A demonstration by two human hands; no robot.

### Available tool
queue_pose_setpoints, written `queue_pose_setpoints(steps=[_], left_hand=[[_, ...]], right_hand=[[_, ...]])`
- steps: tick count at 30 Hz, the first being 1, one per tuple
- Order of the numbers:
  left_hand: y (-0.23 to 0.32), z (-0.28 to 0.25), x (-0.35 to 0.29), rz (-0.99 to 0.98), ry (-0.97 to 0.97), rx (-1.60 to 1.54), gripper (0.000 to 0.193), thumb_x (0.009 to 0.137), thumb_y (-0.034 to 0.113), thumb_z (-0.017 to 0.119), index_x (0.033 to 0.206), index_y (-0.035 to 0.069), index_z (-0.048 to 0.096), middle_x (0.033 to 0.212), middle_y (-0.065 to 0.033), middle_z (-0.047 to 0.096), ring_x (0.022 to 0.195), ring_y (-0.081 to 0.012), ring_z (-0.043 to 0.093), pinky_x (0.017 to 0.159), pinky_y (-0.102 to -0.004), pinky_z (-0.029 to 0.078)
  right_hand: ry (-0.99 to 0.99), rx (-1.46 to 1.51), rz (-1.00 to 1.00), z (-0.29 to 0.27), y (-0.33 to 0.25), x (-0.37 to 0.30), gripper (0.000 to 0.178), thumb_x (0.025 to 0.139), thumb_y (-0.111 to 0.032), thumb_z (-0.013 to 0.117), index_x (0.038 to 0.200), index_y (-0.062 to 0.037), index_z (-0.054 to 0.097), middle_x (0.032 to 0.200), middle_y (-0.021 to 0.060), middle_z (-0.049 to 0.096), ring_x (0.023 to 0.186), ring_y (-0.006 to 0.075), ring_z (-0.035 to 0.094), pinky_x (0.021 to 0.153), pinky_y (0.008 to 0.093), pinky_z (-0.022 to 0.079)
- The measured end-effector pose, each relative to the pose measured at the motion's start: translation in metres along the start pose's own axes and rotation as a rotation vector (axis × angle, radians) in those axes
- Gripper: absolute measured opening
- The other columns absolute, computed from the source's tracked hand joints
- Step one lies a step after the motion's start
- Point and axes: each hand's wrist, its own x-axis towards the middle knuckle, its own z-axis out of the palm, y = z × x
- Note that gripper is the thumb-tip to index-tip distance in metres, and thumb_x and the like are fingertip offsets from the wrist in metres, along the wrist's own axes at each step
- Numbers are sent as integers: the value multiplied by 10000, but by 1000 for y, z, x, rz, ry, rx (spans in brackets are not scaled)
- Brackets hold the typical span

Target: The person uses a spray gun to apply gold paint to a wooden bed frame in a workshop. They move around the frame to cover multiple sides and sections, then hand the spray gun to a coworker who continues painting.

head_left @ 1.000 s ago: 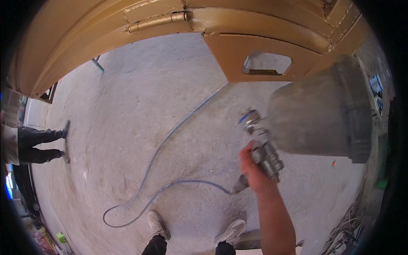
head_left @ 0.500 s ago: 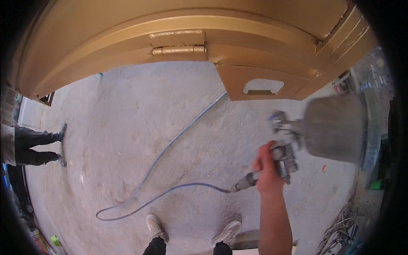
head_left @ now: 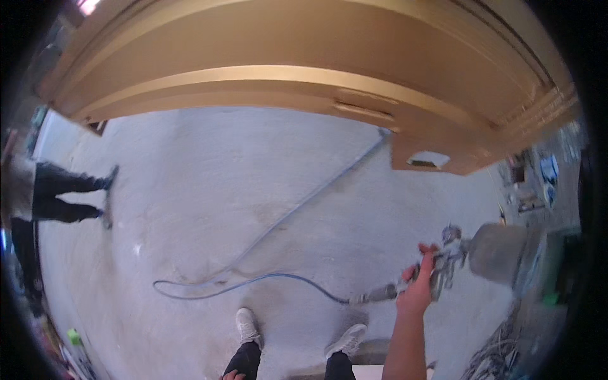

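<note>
My right hand [head_left: 418, 292] is closed round the handle of a metal spray gun [head_left: 448, 256]. A grey paint cup [head_left: 500, 253], blurred by motion, sticks out to the right of the gun. From the handle's lower end a blue air hose [head_left: 272, 275] loops left across the floor, then runs up towards the gold panel. Only some fingers of my left hand [head_left: 232, 376] peek in at the lower edge, too little to tell their grip. Ahead of me a large gold-painted panel [head_left: 285, 47] spans the top, with a hinge-like piece [head_left: 364, 111] and a cut-out tab [head_left: 405, 149]; the gun is below it, apart.
On the left stands another person in dark trousers [head_left: 66, 193]. Coiled cables [head_left: 497, 354] lie at the lower right, with assorted items [head_left: 529, 190] along the right wall. A green object [head_left: 74, 336] is at the lower left. Grey concrete floor [head_left: 190, 190] stretches between.
My right hand and the spray gun have moved down and slightly right, away from the panel. The view has shifted, so more of the panel shows. Left fingers have appeared at the lower edge.
</note>
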Motion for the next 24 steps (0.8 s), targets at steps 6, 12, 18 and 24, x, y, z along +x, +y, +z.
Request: queue_pose_setpoints(steps=[6,12,18,24], left_hand=[[-4,-32,-6,115,201,-23,923,786,432,709,1467,-2,260,1455,-323,295,1320,-489,322,1107,-527,290],[-26,-83,-4,462,86,-249,985,687,520,778,1427,30,350,1449,-278,342,1317,-479,334,1099,-516,306],[-100,-44,-5,502,-456,-459,458,914,451,501,884,55,730,861,-221,694,879,-359,677,806,-470,521],[-224,-93,4,312,-440,-393,523,855,618,528,1026,144,672,890,-138,674,941,-344,641,846,-438,504]], right_hand=[[-84,13,507,-11,13,-149,319,957,-406,597,1082,-113,601,930,-5,584,513,81,397,476,268,343],[-637,507,984,-17,-25,-265,194,980,-323,543,1023,-152,626,836,-2,640,656,105,589,501,264,463],[-88,221,746,59,-87,-308,281,968,-373,546,984,-110,642,639,-5,522,472,94,420,395,274,341],[-296,196,381,73,-111,-289,297,965,-352,549,1032,-70,609,561,13,462,420,92,345,379,261,289]])
